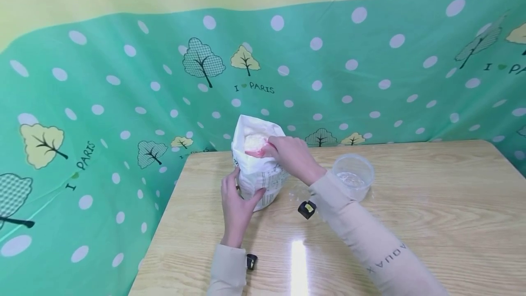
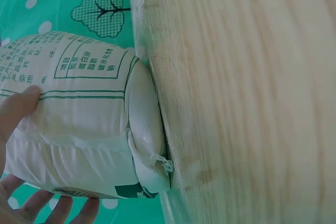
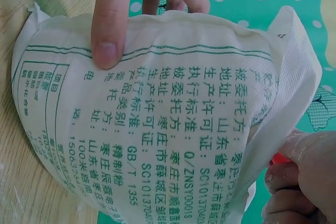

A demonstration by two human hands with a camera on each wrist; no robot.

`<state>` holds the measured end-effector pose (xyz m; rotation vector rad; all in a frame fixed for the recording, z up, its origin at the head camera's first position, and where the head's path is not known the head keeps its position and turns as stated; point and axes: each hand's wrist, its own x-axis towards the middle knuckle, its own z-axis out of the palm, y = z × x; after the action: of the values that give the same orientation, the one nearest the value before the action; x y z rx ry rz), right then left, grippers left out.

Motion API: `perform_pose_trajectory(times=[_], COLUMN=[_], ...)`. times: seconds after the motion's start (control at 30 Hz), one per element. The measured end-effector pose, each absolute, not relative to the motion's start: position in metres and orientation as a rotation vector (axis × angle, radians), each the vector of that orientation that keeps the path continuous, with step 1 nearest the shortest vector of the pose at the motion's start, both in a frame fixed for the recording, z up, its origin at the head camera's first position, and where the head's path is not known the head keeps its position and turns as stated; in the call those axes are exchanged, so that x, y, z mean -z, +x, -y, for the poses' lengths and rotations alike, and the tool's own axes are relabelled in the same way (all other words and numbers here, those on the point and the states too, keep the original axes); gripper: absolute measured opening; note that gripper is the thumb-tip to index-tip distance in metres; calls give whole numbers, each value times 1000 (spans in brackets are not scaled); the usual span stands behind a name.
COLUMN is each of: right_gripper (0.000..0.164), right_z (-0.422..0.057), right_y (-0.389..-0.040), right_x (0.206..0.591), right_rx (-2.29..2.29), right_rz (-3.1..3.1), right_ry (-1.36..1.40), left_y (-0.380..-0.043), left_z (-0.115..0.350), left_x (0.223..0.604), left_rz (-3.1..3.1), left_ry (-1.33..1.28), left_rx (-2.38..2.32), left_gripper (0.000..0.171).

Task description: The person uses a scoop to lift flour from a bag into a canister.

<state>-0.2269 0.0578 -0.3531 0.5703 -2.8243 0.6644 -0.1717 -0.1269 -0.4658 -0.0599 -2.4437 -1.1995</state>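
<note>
A white woven flour bag [image 1: 263, 186] with green print stands upright on the table, its top open. My left hand [image 1: 238, 204] holds its near left side, with the thumb [image 2: 21, 109] on the printed face and the other fingers round the side. At the bag's mouth, my right hand [image 1: 293, 156] grips a red scoop [image 1: 258, 152], mostly hidden by the hand and the bag's rim. White flour [image 1: 254, 142] shows beside the scoop inside the mouth. In the right wrist view, curled fingers [image 3: 286, 200] hold the red piece behind the bag's edge.
A clear round plastic tub [image 1: 363, 168] stands right of the bag, beside my right forearm, with some white matter in its bottom. The wooden table [image 1: 431, 204] reaches back to a green dotted cloth [image 1: 263, 58]. Black wrist devices [image 1: 307, 209] sit by both cuffs.
</note>
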Motion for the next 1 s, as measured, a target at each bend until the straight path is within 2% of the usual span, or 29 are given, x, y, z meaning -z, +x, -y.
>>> perform_pose_trajectory(times=[0.23, 1.0], right_gripper=[26, 27], right_z=[-64, -79], right_y=[-223, -208], right_x=[350, 354], right_rx=[-673, -741], right_rz=[2784, 2716], right_ry=[580, 550], left_y=[-173, -171], left_z=[126, 128], left_x=[465, 467], left_rz=[2426, 2425], left_ry=[-74, -70], left_rx=[1202, 1231], left_gripper=[89, 89])
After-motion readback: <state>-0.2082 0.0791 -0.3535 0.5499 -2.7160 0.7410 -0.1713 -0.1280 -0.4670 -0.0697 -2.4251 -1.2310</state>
